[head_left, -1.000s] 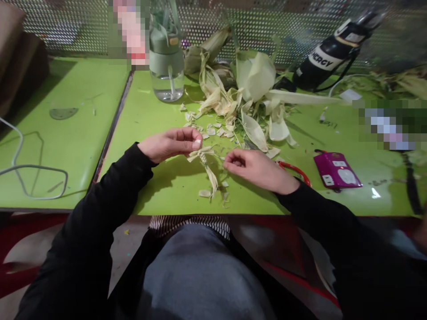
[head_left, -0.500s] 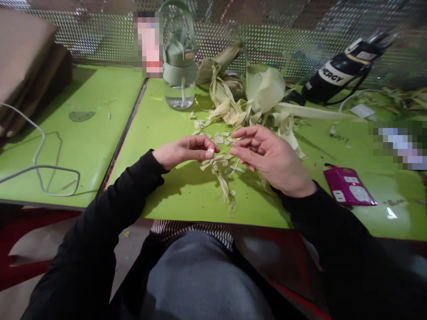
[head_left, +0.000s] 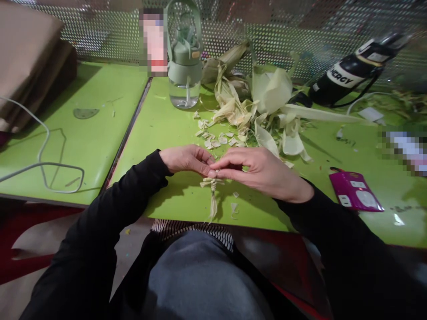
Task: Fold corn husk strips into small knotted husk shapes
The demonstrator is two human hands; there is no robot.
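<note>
A small braided corn-husk figure (head_left: 213, 186), with short side arms and a frayed tail pointing toward me, hangs below my fingertips. My left hand (head_left: 191, 160) pinches at its top end with thumb and forefinger. From the other side my right hand (head_left: 267, 171) has its fingers closed against the same spot, its thumb meeting the left thumb. The fingers hide the top of the figure. Just beyond the hands lie cut husk scraps (head_left: 220, 139), and behind them a heap of pale corn husks (head_left: 236, 111).
A clear water bottle (head_left: 184, 80) stands behind the scraps. To the right are a black bottle (head_left: 343, 78) lying tilted and a purple power strip (head_left: 356, 190). At the left, a white cable (head_left: 43, 133) loops over the green table (head_left: 110, 98) near brown cardboard (head_left: 30, 62).
My right hand, open and apart before, has come left and down to meet my left hand at the husk figure. The figure's tail now points straight toward me.
</note>
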